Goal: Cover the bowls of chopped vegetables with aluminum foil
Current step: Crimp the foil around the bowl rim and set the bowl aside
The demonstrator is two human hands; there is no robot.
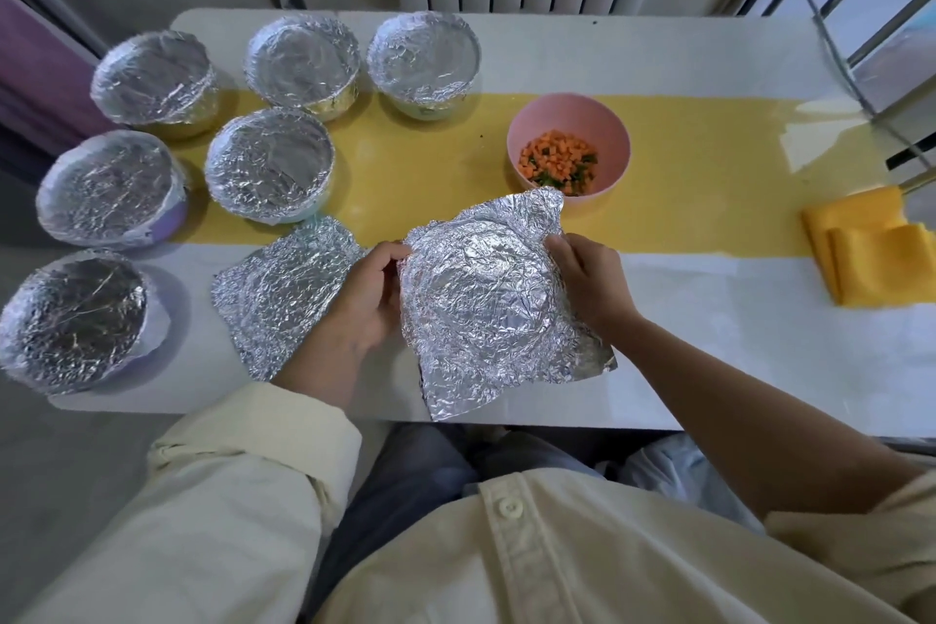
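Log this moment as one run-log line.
left hand + right hand: hold foil sheet | pink bowl: uncovered | covered bowls: six | spare foil: on table

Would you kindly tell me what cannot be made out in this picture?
- Contents of the six covered bowls: head view, hidden under foil.
- Fingertips of the left hand: head view, behind the held foil sheet.
- Far side of the yellow cloth: head view, cut by the right edge.

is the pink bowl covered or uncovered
Uncovered: chopped vegetables show inside the pink bowl, nothing over its rim.
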